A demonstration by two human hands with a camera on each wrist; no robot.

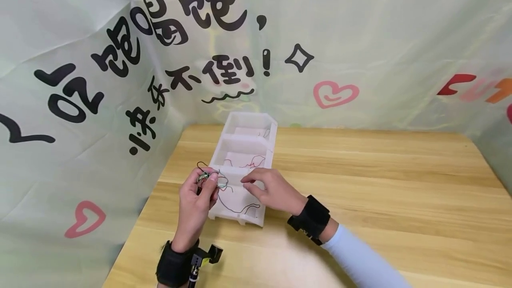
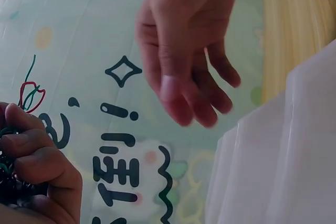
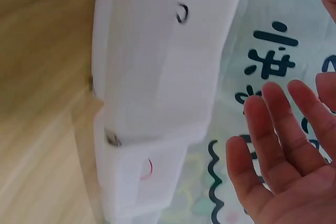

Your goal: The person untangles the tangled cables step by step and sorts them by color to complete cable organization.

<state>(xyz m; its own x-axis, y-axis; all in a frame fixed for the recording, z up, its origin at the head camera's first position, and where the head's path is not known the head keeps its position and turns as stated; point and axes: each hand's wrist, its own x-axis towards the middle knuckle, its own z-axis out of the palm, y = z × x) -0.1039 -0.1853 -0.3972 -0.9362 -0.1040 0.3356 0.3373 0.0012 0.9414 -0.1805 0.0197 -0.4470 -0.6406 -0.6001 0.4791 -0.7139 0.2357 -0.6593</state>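
Note:
My left hand point(image 1: 193, 210) grips a tangled bunch of thin wires point(image 1: 204, 176) in green, red and black, held over the left edge of a white three-compartment bin point(image 1: 271, 148). Loose wire ends stick out above the curled fingers in the left wrist view. My right hand point(image 1: 276, 190) hovers over the bin's near compartment, its fingers relaxed and apart. Nothing lies in its palm in the right wrist view. A black wire point(image 1: 239, 212) lies in the near compartment, red wires point(image 1: 256, 164) in the middle one, and a greenish wire point(image 1: 266, 133) in the far one.
The bin stands on a wooden table point(image 1: 380, 190), towards its left side. A printed cloth backdrop point(image 1: 380, 48) rises behind the table and along its left. Black straps point(image 1: 311, 219) with small cameras wrap both wrists.

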